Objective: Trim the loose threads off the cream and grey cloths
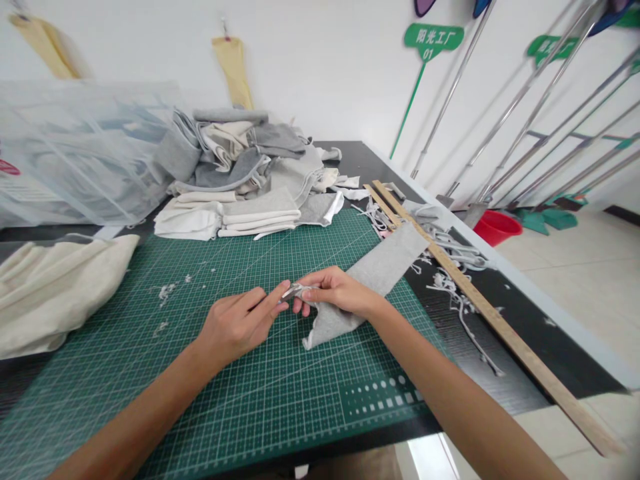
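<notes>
My right hand pinches the bunched edge of a grey knit fabric strip. The strip runs under that hand, one end toward the rulers and a curled corner hanging nearer me. My left hand is closed round small metal thread snips; only their shiny blades show, touching or very close to the pinched edge. The fingers hide the rest of the tool. Both hands are just above a green cutting mat.
Folded grey and white fabric pieces are heaped at the back, beside a clear plastic bag. Cream cloth lies left. A long wooden ruler crosses the right side among fabric scraps. Lint dots the mat.
</notes>
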### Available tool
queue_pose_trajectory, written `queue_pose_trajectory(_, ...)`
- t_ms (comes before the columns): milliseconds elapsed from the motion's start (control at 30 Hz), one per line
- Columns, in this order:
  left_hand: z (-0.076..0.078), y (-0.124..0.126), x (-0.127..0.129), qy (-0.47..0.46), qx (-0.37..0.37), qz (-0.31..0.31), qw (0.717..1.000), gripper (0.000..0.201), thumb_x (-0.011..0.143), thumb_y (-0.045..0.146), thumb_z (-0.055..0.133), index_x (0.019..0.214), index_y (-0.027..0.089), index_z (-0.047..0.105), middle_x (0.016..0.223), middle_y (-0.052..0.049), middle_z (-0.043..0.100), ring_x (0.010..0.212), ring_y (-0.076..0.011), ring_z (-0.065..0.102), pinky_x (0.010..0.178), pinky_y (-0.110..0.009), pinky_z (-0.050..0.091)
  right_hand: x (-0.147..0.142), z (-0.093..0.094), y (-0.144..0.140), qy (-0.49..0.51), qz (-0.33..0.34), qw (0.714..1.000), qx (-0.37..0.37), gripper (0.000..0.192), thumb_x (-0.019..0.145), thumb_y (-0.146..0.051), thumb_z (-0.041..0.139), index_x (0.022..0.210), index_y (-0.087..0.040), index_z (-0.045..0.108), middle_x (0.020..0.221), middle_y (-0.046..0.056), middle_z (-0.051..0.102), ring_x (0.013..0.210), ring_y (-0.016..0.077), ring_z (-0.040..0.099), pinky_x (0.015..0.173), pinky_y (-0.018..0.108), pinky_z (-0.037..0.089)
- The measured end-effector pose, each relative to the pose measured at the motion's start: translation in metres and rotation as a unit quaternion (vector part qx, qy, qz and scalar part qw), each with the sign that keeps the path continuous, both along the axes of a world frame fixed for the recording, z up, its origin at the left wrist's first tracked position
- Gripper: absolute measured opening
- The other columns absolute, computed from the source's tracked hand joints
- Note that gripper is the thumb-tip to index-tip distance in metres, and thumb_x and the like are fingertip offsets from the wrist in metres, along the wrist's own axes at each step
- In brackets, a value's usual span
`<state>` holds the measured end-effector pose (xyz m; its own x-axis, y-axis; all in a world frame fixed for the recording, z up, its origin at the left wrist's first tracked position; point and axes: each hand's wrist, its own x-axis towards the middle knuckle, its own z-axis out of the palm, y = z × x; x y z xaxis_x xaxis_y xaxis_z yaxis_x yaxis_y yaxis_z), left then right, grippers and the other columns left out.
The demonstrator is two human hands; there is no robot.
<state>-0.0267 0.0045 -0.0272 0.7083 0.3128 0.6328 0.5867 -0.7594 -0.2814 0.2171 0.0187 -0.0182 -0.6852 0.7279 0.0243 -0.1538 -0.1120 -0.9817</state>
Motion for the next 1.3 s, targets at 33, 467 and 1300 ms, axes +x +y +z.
queue_pose_trajectory(33,0.0001,0.0000,0.0001,-0.001,-0.001,-0.001,1.000,0.050,0.087,0.020,0.070,0.134,0.013,0.056,0.068,0.004,0.054,0.053,-0.0086,0.051,0.051,-0.025,0.041,0.0000,-0.0002,0.0001,0.000,-0.001,1.000,-0.001,0.024,0.088,-0.031,0.068,0.100,-0.011,0.073,0.087,0.006,0.072,0.072,0.0108,0.065,0.073,0.026,0.051)
queue_pose_trajectory(467,0.0049,-0.0013,0.0016,0.001,0.054,-0.005,0.999,0.051,0.083,0.024,0.075,0.130,0.014,0.059,0.061,0.006,0.051,0.050,-0.0088,0.050,0.052,-0.027,0.040,0.0004,-0.0006,0.0011,0.008,0.012,1.000,-0.007,0.021,0.088,-0.027,0.068,0.098,-0.010,0.073,0.085,0.006,0.073,0.070,0.0107,0.065,0.074,0.026,0.051)
queue_pose_trajectory(1300,0.0029,-0.0021,0.0011,-0.001,0.010,0.014,1.000,0.051,0.086,0.025,0.072,0.133,0.014,0.057,0.066,0.005,0.055,0.050,-0.0084,0.052,0.050,-0.026,0.042,0.0004,-0.0011,0.0007,0.005,0.004,1.000,-0.004,0.021,0.089,-0.027,0.067,0.100,-0.010,0.073,0.085,0.006,0.073,0.070,0.0102,0.065,0.073,0.025,0.052)
